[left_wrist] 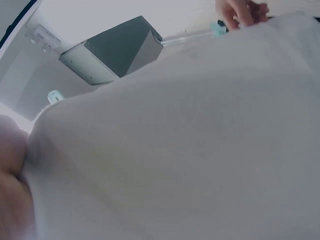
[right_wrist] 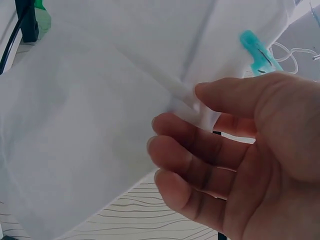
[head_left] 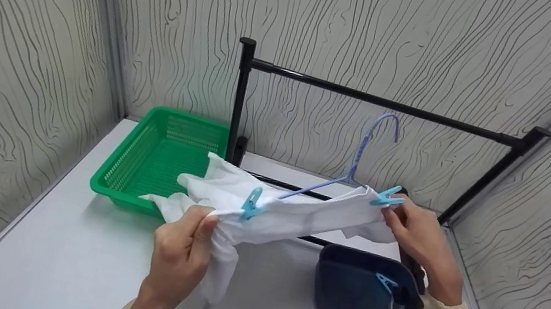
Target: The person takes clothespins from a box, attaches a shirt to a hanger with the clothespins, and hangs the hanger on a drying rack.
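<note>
A white cloth [head_left: 298,218] hangs from a blue wire hanger [head_left: 357,155], held to it by a left light-blue clothespin [head_left: 251,204] and a right one [head_left: 388,197]. My left hand [head_left: 184,246] pinches the cloth's near left edge, just outside the left clothespin. At the other end, my right hand [head_left: 420,234] is right beside the right clothespin. The right wrist view shows the right thumb and forefinger [right_wrist: 225,95] pinching the cloth's edge, the other fingers loosely bent. Between the hands the top edge is stretched, while folds droop at the left. The hanger's hook points up, free of the bar.
A black rack [head_left: 386,103] stands behind the cloth, its top bar above the hook. To the left, a green basket [head_left: 115,194] lies partly under the cloth. A dark blue bin [head_left: 345,303] with a few clothespins [head_left: 386,283] sits by my right forearm. Patterned walls enclose the table.
</note>
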`<state>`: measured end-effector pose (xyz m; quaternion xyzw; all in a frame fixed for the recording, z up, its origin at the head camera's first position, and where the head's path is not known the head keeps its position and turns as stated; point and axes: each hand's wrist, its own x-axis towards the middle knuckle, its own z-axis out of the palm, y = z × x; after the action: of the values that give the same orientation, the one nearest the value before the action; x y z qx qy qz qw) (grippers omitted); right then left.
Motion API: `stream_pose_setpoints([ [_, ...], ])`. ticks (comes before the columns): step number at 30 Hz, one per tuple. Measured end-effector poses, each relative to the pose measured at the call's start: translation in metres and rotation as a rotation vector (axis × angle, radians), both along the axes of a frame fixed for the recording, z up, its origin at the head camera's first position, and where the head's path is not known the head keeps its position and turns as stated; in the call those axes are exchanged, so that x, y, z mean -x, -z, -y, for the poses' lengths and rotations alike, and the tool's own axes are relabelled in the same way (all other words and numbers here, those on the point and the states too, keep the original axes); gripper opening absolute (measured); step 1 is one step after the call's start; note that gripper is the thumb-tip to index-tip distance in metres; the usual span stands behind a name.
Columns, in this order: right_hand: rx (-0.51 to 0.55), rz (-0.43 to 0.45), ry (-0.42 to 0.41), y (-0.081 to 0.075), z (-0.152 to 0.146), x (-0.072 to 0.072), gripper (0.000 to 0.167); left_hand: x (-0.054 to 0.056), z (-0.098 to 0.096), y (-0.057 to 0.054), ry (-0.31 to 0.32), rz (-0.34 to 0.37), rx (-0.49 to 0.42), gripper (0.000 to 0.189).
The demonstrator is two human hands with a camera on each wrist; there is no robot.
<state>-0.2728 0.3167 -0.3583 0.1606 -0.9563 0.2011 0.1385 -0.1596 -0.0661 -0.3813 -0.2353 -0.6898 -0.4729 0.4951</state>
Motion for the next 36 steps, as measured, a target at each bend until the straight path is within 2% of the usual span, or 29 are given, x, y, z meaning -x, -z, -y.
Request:
stream_pose_setpoints([
  [2,-0.007,-0.035,-0.001,-0.006,-0.002,0.004,0.022,-0.002,-0.005,0.001,0.006,0.010,-0.008,0.023],
  [5,-0.029,-0.052,-0.020,-0.013,-0.004,0.011,0.023,-0.005,-0.008,0.002,0.036,0.077,-0.019,0.013],
  [7,-0.052,-0.053,-0.036,-0.016,-0.005,0.016,0.021,-0.006,-0.009,0.004,0.072,0.124,-0.012,0.009],
  [9,-0.067,-0.043,-0.047,-0.017,-0.007,0.022,0.019,-0.007,-0.011,0.006,0.130,0.182,0.000,0.012],
  [12,-0.079,-0.019,-0.044,-0.019,-0.010,0.030,0.016,-0.010,-0.013,0.009,0.246,0.258,0.036,0.017],
  [15,-0.084,0.005,-0.026,-0.022,-0.013,0.038,0.018,-0.012,-0.014,0.011,0.405,0.392,0.098,0.019],
  [18,-0.090,0.029,-0.005,-0.028,-0.018,0.042,0.021,-0.012,-0.018,0.015,0.555,0.559,0.175,0.023],
  [21,-0.087,0.045,0.013,-0.033,-0.023,0.045,0.023,-0.009,-0.027,0.023,0.692,0.660,0.221,0.031],
  [24,-0.070,0.060,0.026,-0.038,-0.027,0.047,0.020,-0.007,-0.039,0.032,0.792,0.708,0.231,0.035],
  [26,-0.063,0.059,0.028,-0.040,-0.029,0.048,0.018,-0.007,-0.046,0.037,0.833,0.724,0.227,0.036],
  [33,-0.075,0.013,-0.031,-0.050,-0.030,0.057,0.015,-0.015,-0.071,0.049,0.958,0.666,0.218,0.029],
  [36,-0.074,0.007,-0.062,-0.056,-0.031,0.059,0.018,-0.019,-0.081,0.050,0.996,0.686,0.215,0.031],
])
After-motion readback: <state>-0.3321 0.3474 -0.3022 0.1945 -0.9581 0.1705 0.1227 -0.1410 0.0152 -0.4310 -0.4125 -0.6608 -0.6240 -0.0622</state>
